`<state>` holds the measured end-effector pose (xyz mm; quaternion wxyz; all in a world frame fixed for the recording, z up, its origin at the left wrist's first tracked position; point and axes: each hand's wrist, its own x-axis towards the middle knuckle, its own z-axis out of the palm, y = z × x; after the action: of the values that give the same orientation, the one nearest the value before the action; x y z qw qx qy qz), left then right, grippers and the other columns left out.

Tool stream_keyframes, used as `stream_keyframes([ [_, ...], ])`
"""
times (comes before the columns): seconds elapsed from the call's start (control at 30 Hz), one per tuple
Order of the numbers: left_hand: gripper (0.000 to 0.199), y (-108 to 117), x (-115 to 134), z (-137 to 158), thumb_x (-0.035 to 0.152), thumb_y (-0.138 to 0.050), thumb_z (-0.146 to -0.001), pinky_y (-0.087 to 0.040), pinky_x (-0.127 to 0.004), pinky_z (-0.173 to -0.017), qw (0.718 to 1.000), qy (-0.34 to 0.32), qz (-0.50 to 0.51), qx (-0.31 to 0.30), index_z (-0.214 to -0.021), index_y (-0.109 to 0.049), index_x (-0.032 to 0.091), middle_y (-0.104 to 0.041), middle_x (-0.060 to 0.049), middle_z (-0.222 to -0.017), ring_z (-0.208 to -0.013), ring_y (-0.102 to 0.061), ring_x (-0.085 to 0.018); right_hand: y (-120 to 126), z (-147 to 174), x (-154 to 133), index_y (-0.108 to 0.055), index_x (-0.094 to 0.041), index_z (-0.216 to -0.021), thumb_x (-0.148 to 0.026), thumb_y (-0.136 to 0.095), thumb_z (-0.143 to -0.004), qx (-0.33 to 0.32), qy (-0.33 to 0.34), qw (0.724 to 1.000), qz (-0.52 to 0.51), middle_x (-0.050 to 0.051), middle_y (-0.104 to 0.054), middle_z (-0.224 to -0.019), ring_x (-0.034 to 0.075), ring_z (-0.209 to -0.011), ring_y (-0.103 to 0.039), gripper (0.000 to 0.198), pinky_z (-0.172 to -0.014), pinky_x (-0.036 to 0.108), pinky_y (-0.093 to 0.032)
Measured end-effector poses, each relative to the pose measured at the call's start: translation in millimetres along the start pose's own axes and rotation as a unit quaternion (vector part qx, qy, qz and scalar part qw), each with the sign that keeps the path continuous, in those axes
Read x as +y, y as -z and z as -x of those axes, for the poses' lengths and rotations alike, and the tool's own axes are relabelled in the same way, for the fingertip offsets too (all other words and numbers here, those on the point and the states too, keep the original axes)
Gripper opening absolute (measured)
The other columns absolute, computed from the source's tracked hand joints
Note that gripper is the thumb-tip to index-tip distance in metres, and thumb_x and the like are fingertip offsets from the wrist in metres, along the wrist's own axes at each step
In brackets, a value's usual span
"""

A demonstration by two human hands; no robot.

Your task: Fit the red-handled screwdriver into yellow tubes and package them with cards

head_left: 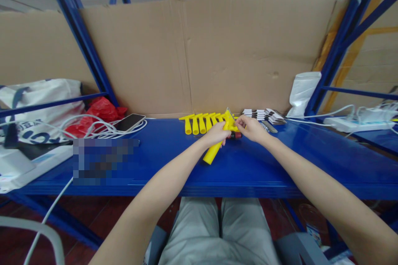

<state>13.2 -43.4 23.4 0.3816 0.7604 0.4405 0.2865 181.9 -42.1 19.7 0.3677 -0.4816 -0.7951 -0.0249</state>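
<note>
My left hand [218,133] is wrapped around a yellow plastic scraper [212,154], its handle slanting down toward me and its head tilted up, with a thin metallic edge on top. At the right side of that head, my right hand [251,128] is closed in a pinch; what sits between its fingertips is too small to make out. Just beneath the hands lies a red and black tool handle [236,135], partly hidden. Several more yellow scrapers [202,124] stand in a row behind and left of my left hand, along the cardboard.
Folded black-and-white packets [275,116] and a dark flat tool [269,126] lie right of my hands on the blue table [174,161]. A white pouch [303,93] leans at the right post. Leftward are a phone [129,122], coiled white cables, a red bag [101,112] and power strips.
</note>
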Motion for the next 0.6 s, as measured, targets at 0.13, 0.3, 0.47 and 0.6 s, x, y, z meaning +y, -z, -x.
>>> stream_keyframes([
  [0.13, 0.027, 3, -1, 0, 0.009, -0.044, -0.068, -0.039, -0.020, -0.036, 0.999, 0.019, -0.003, 0.031, -0.092, -0.052, 0.015, -0.045, 0.007, -0.036, -0.031, -0.046, -0.013, 3, -2, 6, -0.050, -0.019, -0.076, -0.018, -0.045, -0.078, 0.022, -0.003, 1.000, 0.012, 0.003, -0.060, -0.068, 0.013, -0.059, -0.053, 0.005, -0.056, 0.023, -0.039],
  [0.3, 0.028, 7, -4, -1, 0.009, -0.044, -0.068, -0.038, -0.020, -0.036, 0.998, 0.027, 0.015, 0.048, -0.094, -0.052, 0.013, -0.046, 0.006, -0.036, -0.031, -0.046, -0.012, 15, -4, 21, -0.052, -0.019, -0.076, -0.018, -0.046, -0.078, 0.087, -0.028, 0.995, 0.035, 0.005, -0.062, -0.070, 0.015, -0.062, -0.056, 0.006, -0.059, 0.024, -0.041],
  [0.47, 0.023, 6, -7, -5, 0.010, -0.044, -0.068, -0.037, -0.020, -0.036, 0.998, 0.025, 0.045, 0.048, -0.089, -0.052, 0.013, -0.046, 0.006, -0.036, -0.031, -0.044, -0.011, 28, -5, 46, -0.055, -0.017, -0.077, -0.019, -0.048, -0.077, 0.113, -0.109, 0.985, 0.077, 0.007, -0.065, -0.073, 0.016, -0.065, -0.058, 0.007, -0.061, 0.026, -0.041],
  [0.6, 0.022, 6, -8, -6, 0.011, -0.045, -0.068, -0.038, -0.021, -0.036, 0.996, 0.029, 0.059, 0.056, -0.089, -0.052, 0.014, -0.045, 0.006, -0.037, -0.031, -0.045, -0.012, 31, -1, 77, -0.058, -0.016, -0.075, -0.019, -0.048, -0.076, 0.084, -0.179, 0.970, 0.145, 0.009, -0.065, -0.071, 0.017, -0.064, -0.058, 0.011, -0.059, 0.026, -0.040],
])
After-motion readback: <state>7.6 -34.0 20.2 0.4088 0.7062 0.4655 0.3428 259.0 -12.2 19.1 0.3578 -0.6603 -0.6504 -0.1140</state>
